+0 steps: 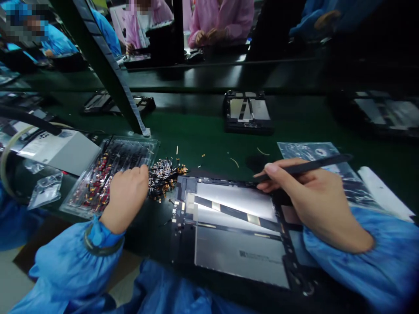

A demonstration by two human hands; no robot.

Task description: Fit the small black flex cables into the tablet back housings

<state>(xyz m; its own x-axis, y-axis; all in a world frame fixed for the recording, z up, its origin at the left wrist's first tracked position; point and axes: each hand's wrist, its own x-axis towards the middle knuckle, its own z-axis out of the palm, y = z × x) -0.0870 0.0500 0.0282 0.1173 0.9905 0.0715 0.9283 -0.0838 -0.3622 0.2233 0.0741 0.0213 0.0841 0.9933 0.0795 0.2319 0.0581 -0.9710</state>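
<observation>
Two hands work at the near edge of the green bench (209,131). The left hand (126,196) lies curled, knuckles up, with its fingertips at a loose heap of small connector parts (163,176); whether it has pinched one I cannot tell, as the fingers hide their own tips. The right hand (314,205) is closed around a slim black stylus (307,165), held like a pen, its tip at the top right corner of the opened tablet (235,231).

That tablet lies flat at the near edge, back off, showing a metal shield, a dark ribbon cable (235,213) running slantwise across it and a narrow board along its left side. It looks stiff but delicate: I judge it best held by its outer frame, never by the ribbon. The small parts look light, springy and easily scattered.

One clear plastic tray (108,174) sits just left of the heap, its slots filled with more small reddish parts. Another opened tablet (247,111) rests nearer the far edge.
</observation>
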